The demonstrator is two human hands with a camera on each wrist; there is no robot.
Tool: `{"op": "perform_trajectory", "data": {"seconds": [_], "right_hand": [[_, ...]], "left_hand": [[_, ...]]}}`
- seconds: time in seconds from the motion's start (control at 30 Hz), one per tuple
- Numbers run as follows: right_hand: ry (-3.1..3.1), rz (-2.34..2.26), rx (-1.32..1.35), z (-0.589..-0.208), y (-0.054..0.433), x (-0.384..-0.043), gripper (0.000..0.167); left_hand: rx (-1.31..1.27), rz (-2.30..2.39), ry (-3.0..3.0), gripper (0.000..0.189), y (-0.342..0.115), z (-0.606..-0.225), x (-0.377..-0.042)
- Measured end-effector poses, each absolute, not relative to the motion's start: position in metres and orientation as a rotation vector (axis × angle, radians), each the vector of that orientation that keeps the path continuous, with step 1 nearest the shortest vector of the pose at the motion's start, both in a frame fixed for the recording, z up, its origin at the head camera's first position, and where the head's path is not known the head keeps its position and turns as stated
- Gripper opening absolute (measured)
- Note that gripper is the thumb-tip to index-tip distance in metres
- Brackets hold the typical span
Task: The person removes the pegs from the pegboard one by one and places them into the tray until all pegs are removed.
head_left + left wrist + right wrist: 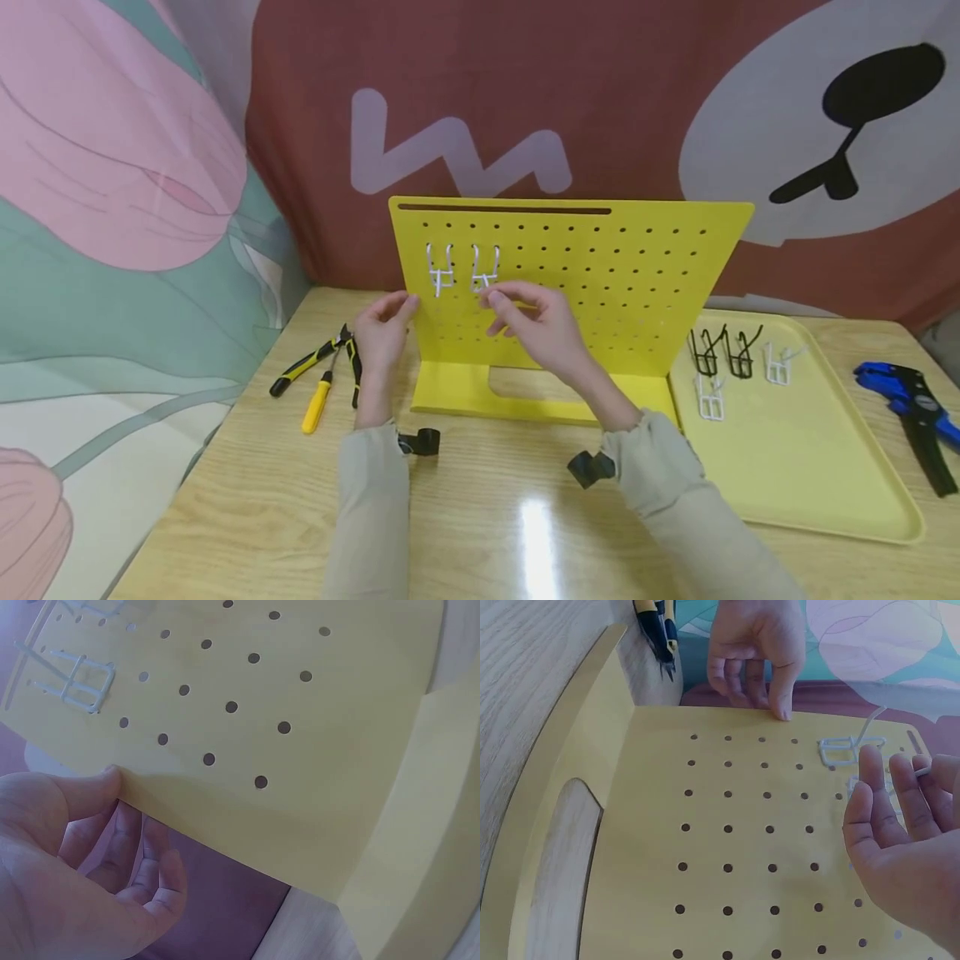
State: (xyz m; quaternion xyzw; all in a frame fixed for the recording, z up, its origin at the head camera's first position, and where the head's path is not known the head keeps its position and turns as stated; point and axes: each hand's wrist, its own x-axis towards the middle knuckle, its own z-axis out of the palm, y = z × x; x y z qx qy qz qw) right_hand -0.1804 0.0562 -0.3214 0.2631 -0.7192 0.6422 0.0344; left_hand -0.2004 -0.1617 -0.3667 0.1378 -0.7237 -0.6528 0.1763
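Observation:
A yellow pegboard (637,308) stands upright on its base. Two white wire hooks hang side by side in its upper left holes: a left hook (441,272) and a right hook (484,277). My right hand (546,329) pinches the projecting wire of the right hook between thumb and forefinger, its other fingers loosely bent. At the board's left edge, my left hand (381,337) holds on with the thumb on the front face and the fingers behind, as the left wrist view shows. The right hook is partly hidden by fingers in the right wrist view.
A yellow tray (810,475) to the right holds two black hooks (741,358) and two white hooks (710,398). Beyond it lies a blue-and-black tool (918,408). Pliers (307,367) and a yellow-handled screwdriver (317,404) lie left of the board on the wooden table (262,508).

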Motion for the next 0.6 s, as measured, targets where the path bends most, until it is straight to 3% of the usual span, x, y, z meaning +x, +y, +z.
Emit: {"op": "perform_trajectory", "data": {"seconds": [0.6], "right_hand": [[-2.302, 1.920, 0.766, -0.317, 0.086, -0.169, 0.026]], "left_hand": [[0.400, -1.824, -2.073, 0.029, -0.162, -0.367, -0.203]]}}
